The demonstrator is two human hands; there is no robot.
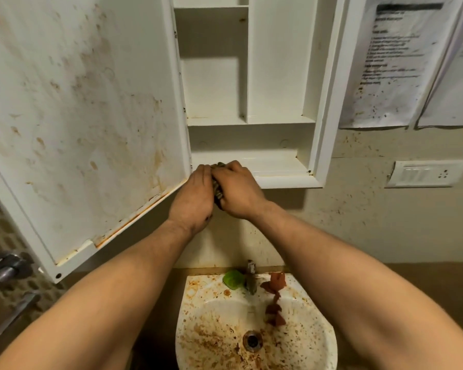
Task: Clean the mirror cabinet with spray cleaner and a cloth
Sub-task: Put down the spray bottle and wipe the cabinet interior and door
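Note:
A white wall cabinet hangs open, its shelves bare. Its door swings out to the left, and the door's inner face is streaked with brown stains. A dark, dirty cloth is bunched between my two hands, just in front of the bottom shelf's left end. My left hand grips the cloth from the left. My right hand grips it from the right. Most of the cloth is hidden by my fingers. No spray bottle is in view.
Below stands a stained white basin with a tap, a green item and a reddish-brown rag on its rim. A door handle is at the left. Papers and a switch plate hang at the right.

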